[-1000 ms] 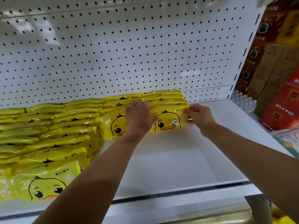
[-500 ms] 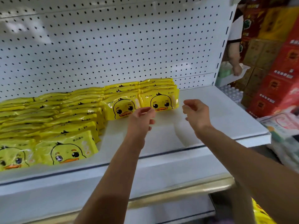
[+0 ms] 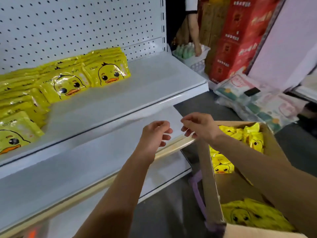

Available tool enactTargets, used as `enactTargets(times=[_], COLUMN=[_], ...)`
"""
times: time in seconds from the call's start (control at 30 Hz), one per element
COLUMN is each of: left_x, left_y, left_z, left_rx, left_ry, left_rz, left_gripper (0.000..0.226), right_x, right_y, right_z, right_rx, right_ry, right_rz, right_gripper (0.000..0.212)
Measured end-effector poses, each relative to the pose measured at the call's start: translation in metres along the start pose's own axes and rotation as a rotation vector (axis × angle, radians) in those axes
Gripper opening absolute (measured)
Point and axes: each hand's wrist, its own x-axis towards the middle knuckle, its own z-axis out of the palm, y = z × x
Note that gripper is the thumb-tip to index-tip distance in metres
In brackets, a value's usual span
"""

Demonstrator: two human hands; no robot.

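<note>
Hands empty, fingers loosely bent: left hand [image 3: 155, 134] and right hand [image 3: 199, 128] close together below the shelf [image 3: 145, 86]. Duck packs [image 3: 106, 73] up there, more in the box [image 3: 207, 169].

"OKOK" on yellow duck pack [image 3: 107, 73]

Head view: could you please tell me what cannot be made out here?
Cardboard box, head view: the right forearm and its near wall hide much of the inside.
Duck packs, head view: the left edge cuts off the row.
Red cartons, head view: print blurred, unreadable.
</note>
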Motion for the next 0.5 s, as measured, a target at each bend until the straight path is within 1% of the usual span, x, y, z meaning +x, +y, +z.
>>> enactTargets(times=[0.1,0.23,0.37,0.5], left_x=[-0.006,-0.012,-0.009,-0.006], left_y=[-0.018,-0.043,-0.081,-0.132], left_z=[0.046,0.113,0.193,0.26], left_rx=[0.029,0.005,0.019,0.055], left_ry=[-0.091,-0.221,-0.345,-0.405], left_rz=[-0.049,-0.095,-0.189,-0.28], left_gripper=[0.019,0.013,0.01,0.004], right_x=[-0.017,-0.033,-0.047,-0.062], right_y=[0.045,0.103,0.172,0.241], right_z=[-0.049,-0.114,-0.173,-0.212], right_rx=[-0.025,-0.134,-0.19,-0.266], right_ry=[0.037,0.073,-0.012,-0.118], right_rz=[0.127,0.283,0.411,0.508], right_gripper=[0.009,0.007,0.006,0.009])
